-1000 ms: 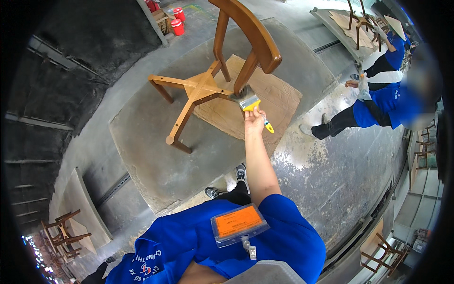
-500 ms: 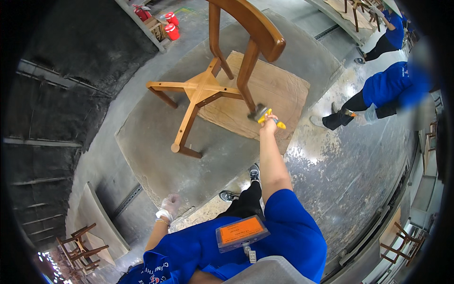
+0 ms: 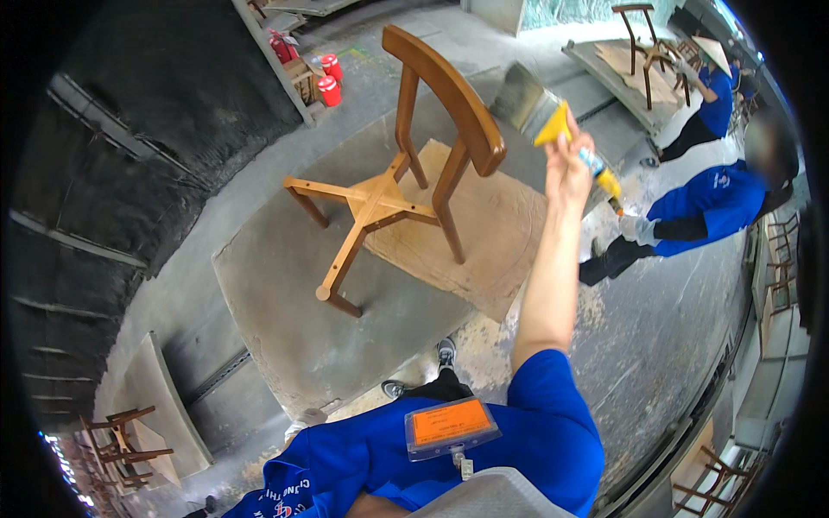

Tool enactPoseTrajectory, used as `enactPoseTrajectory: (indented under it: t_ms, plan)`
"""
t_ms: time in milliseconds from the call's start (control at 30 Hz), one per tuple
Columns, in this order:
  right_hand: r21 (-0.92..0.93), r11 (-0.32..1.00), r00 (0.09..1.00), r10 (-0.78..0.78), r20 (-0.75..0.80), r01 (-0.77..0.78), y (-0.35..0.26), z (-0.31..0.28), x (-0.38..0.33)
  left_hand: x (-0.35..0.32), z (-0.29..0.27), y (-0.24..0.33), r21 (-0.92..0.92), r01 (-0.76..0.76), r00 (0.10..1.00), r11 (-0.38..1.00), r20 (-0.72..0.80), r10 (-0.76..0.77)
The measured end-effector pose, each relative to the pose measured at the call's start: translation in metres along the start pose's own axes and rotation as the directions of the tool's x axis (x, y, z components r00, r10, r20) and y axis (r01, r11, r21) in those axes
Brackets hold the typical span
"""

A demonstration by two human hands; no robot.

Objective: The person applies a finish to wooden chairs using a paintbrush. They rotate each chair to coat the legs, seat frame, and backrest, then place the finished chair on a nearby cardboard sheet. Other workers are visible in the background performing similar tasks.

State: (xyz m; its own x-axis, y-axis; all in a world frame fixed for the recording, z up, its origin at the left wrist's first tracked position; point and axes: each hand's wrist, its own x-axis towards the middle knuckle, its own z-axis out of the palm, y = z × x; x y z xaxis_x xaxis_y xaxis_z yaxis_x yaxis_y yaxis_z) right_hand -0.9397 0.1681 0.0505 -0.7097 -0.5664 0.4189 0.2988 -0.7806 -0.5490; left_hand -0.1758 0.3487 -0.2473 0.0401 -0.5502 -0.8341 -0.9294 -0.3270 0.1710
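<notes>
Grey board [image 3: 268,293]: flat, far side | wooden chair [image 3: 377,200]: upright, left legs on board | cardboard [image 3: 496,233]: on board, beneath chair's right legs | brush [image 3: 553,126]: right of chair back, bristles toward far left | right hand [image 3: 567,173]: pinching brush handle | left hand [image 3: 306,420]: near left, gloved, finger state cannot be told

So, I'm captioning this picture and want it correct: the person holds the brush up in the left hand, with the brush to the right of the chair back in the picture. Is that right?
Not quite: the hand is wrong. The head view shows the brush held up in the right hand, to the right of the chair back.
</notes>
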Motion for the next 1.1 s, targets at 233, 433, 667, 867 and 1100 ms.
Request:
enactPoseTrajectory:
  t_ms: [233, 433, 667, 867, 1100]
  plan:
    - [-0.806, 0.589, 0.466, 0.697, 0.545, 0.063, -0.048, 0.154, 0.122, -0.023, -0.019, 0.079, -0.257, -0.014, 0.99, 0.966, -0.137, -0.022]
    - [-0.88, 0.468, -0.045, 0.884, 0.466, 0.085, -0.068, 0.224, 0.158, -0.035, 0.001, 0.106, -0.454, -0.005, 0.972, 0.891, -0.211, -0.102]
    - [-0.755, 0.477, 0.489, 0.575, 0.656, 0.451, 0.126, 0.238, 0.225, -0.051, 0.059, 0.048, -0.442, 0.257, 0.949, 0.86, -0.051, -0.31]
    - [-0.746, 0.362, 0.251, 0.784, 0.568, 0.559, 0.096, 0.237, 0.187, -0.07, 0.116, -0.015, 0.144, -0.013, 0.987, 0.989, -0.157, 0.036]
    - [-0.76, 0.439, -0.067, 0.882, 0.467, 0.479, 0.001, 0.252, 0.107, -0.116, 0.109, -0.022, -0.069, 0.099, 0.98, 0.993, -0.168, -0.109]
